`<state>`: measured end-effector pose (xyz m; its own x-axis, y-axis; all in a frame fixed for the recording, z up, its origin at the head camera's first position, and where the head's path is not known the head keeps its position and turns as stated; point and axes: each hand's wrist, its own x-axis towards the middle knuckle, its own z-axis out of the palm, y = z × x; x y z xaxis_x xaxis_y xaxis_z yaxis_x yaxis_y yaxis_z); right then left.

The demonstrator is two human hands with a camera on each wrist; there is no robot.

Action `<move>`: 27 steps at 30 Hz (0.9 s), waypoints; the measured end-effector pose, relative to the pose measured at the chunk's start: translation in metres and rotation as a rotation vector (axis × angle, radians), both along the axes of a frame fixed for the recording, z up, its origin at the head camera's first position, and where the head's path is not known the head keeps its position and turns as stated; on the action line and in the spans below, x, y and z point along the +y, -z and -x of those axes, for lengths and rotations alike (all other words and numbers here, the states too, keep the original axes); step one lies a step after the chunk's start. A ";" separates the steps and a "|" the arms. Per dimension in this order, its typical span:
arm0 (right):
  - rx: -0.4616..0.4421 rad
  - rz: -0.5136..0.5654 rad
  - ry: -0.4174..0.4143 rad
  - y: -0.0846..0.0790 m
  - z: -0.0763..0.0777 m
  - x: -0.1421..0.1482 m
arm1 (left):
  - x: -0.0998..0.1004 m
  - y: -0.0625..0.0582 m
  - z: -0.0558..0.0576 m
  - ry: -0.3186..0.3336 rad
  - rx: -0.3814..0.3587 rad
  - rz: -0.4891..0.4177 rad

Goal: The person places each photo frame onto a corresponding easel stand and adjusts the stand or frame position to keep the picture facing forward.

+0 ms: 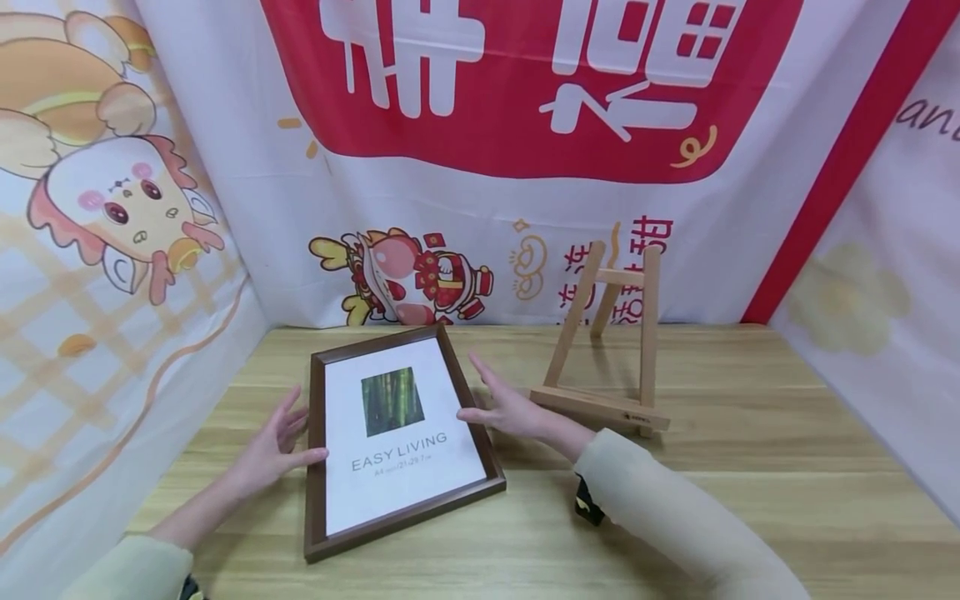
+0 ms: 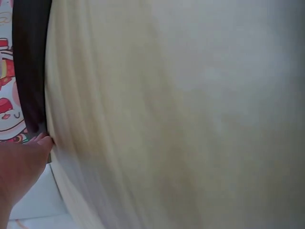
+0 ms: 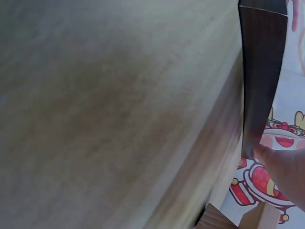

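Note:
A picture frame [image 1: 318, 500] with a dark brown border lies tilted on the tabletop in the head view. Its white insert shows a green bamboo photo and the words EASY LIVING. At its left side is my left hand [image 1: 268, 450], thumb over the border and fingers loosely extended outside it. My right hand [image 1: 506, 408] is at the opposite side, its thumb on the border and index finger straight and spread away. In the left wrist view, fingertips [image 2: 44, 139] meet the dark border [image 2: 31, 67]. The right wrist view has the thumb [image 3: 263, 153] against the border [image 3: 262, 62].
A small wooden easel [image 1: 600, 400] stands to the right of the frame, close behind my right forearm. The wood-grain table [image 1: 750, 467] ends at a printed cloth backdrop [image 1: 255, 208], with cloth walls on both sides.

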<state>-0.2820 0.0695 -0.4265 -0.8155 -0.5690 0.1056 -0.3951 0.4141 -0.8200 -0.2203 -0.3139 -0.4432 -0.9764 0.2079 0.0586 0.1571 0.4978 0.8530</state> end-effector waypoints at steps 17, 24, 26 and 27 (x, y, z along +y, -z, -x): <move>-0.105 -0.205 0.043 0.016 0.011 -0.005 | 0.000 0.010 -0.005 0.008 -0.025 0.026; -0.080 -0.255 0.010 0.018 0.012 -0.006 | 0.000 0.008 -0.005 0.008 -0.037 0.041; -0.080 -0.268 0.011 0.019 0.013 -0.007 | 0.000 0.007 -0.006 0.005 -0.048 0.040; -0.083 -0.272 0.013 0.019 0.013 -0.007 | 0.000 0.007 -0.006 0.003 -0.052 0.040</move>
